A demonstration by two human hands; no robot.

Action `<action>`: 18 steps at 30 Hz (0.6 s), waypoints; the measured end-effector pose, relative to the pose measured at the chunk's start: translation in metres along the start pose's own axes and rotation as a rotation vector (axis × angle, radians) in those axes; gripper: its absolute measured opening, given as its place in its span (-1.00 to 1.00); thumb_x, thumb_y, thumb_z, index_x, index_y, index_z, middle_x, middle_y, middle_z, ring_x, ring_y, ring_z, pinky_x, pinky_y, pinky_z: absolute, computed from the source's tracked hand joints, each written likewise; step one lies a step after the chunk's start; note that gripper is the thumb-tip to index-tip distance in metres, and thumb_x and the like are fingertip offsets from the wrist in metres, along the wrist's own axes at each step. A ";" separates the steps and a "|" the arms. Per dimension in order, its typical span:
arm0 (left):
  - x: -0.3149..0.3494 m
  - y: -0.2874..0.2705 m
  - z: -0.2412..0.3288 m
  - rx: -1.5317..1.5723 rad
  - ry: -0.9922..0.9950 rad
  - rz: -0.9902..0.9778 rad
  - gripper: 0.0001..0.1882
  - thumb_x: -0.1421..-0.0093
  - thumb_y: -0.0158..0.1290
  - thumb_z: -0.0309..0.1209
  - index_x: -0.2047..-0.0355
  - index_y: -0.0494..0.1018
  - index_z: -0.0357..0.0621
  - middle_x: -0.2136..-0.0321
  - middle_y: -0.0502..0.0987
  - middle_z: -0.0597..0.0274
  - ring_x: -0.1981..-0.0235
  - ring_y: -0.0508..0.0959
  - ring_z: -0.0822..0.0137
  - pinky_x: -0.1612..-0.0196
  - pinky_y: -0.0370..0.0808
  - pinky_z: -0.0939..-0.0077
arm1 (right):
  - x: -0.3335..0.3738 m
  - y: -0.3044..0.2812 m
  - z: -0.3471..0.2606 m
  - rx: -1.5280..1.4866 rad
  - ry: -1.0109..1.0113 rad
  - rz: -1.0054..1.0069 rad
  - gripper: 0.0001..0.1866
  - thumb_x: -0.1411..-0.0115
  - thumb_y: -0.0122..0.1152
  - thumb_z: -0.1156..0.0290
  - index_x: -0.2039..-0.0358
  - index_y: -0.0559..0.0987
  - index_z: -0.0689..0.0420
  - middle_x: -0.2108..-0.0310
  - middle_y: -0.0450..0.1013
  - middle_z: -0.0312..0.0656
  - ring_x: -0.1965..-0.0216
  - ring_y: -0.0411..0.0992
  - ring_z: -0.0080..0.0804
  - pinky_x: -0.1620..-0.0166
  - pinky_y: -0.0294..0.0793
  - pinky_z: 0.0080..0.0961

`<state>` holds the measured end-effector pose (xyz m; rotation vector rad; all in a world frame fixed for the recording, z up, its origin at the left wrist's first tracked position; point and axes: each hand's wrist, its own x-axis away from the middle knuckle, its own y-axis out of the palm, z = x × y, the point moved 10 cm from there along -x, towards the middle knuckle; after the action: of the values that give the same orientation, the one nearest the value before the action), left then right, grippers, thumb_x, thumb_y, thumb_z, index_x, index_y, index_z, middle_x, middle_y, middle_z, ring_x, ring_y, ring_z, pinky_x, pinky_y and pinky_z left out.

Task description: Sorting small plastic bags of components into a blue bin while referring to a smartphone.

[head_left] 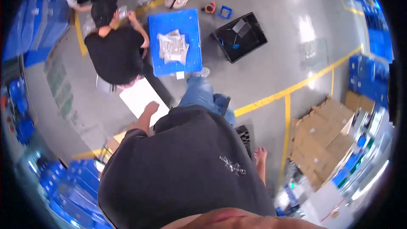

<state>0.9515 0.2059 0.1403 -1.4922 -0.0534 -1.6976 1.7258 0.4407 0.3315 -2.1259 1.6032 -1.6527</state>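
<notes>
My left hand (151, 107) hangs over a white flat board (142, 97) low on my left. Its fingers are too small and blurred to make out, and nothing shows sticking out of it. My right hand (260, 154) is down at my right side, its fingers loosely apart with nothing in them. Ahead of my legs stands a blue plastic crate (196, 61), topped with a pile of clear plastic bags (173, 47). To its right, a black open bin (248, 56) holds a grey flat piece and blue-handled scissors (235, 46).
A person in black (114, 53) crouches left of the crate; other people sit at the far side. A tape roll (210, 7) and a small blue frame (225, 12) lie beyond the bin. Cardboard (318, 140) is stacked at right, and blue crates (72, 191) at lower left.
</notes>
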 end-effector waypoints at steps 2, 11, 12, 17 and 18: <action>0.005 -0.057 0.032 -0.027 0.106 0.413 -0.74 -0.24 -0.11 -0.35 0.26 0.54 -0.20 0.32 0.59 0.04 0.28 0.58 0.11 0.15 0.51 0.27 | -0.043 0.043 -0.044 -0.001 0.144 -0.220 -0.79 -0.22 0.00 0.28 0.21 0.54 0.02 0.27 0.49 -0.20 0.35 0.46 -0.30 0.33 0.47 -0.31; 0.057 -0.077 0.144 1.300 -0.368 0.784 -0.71 -0.32 -0.01 -0.24 0.10 0.49 -0.15 0.34 0.57 0.21 0.36 0.54 0.43 0.24 0.48 0.50 | -0.301 0.079 -0.335 1.050 -0.539 -0.296 -0.66 -0.23 -0.01 0.11 0.24 0.58 0.09 0.22 0.51 0.11 0.22 0.49 0.10 0.17 0.48 -0.08; 0.062 -0.105 0.171 1.336 -0.375 0.832 -0.73 -0.30 0.01 -0.28 0.09 0.49 -0.15 0.34 0.57 0.19 0.36 0.54 0.42 0.26 0.47 0.52 | -0.346 0.082 -0.339 1.131 -0.619 -0.322 -0.65 -0.22 -0.02 0.12 0.25 0.58 0.10 0.22 0.50 0.13 0.17 0.47 0.14 0.16 0.48 -0.05; 0.057 -0.053 0.221 1.466 -0.489 0.933 -0.77 -0.28 0.01 -0.36 0.11 0.49 -0.16 0.38 0.56 0.19 0.42 0.49 0.52 0.38 0.40 0.57 | -0.394 0.235 -0.458 0.964 -0.725 -0.372 -0.69 -0.23 0.04 0.16 0.21 0.58 0.09 0.23 0.53 0.03 0.15 0.49 0.05 0.11 0.48 -0.16; 0.045 -0.044 0.227 1.487 -0.462 0.988 -0.78 -0.28 0.00 -0.37 0.12 0.50 -0.16 0.40 0.56 0.19 0.45 0.48 0.54 0.40 0.39 0.57 | -0.398 0.275 -0.470 0.873 -0.708 -0.432 -0.68 -0.23 0.05 0.15 0.18 0.58 0.08 0.20 0.54 0.01 0.13 0.50 0.02 0.09 0.48 -0.20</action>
<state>1.1085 0.3312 0.2638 -0.4745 -0.5733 -0.1959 1.2299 0.8386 0.1065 -2.1739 0.1715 -1.0900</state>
